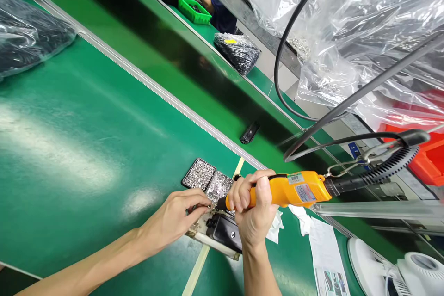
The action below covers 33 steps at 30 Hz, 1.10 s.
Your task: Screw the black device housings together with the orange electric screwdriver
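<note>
Right hand [255, 210]: fist around yellow plastic electric screwdriver [294, 189]. Left hand [176, 217]: fingertips pinched at its tip, above black plastic part [225, 233].

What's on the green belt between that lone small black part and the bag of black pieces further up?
Nothing: in the head view, the belt is bare between the small black part and the bag of black pieces.

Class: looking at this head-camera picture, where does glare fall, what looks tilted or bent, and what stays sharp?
Head view: bright glare patches streak the green table; the whole scene tilts, with edges slanting; the yellow screwdriver and both hands stay sharp; the plastic sheeting throws white reflections.
</note>
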Each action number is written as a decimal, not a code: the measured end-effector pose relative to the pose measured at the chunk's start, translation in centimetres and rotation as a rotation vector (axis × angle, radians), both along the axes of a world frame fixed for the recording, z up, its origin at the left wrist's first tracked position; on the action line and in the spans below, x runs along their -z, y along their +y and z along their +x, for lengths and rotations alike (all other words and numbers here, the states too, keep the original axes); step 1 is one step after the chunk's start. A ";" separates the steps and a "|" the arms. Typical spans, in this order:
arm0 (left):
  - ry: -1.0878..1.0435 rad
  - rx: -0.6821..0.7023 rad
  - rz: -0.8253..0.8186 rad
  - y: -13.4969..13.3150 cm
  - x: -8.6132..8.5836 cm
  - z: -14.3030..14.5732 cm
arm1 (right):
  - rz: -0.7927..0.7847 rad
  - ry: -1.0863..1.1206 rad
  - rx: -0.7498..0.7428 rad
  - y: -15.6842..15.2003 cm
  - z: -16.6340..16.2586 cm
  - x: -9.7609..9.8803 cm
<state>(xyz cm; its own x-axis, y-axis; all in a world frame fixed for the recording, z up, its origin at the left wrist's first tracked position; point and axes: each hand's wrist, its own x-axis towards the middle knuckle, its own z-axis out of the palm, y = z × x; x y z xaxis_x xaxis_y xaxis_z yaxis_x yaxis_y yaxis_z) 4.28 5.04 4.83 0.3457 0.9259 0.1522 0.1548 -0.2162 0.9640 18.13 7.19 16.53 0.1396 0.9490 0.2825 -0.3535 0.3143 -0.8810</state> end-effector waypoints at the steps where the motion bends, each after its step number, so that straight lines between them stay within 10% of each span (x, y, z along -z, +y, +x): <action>1: 0.000 0.002 0.009 0.0 0.0 0.0 | 0.001 0.002 0.003 0.0 0.0 0.0; 33: 0.047 -0.036 0.395 0.8 0.5 1.2 | -0.067 -0.028 0.149 0.4 0.8 0.0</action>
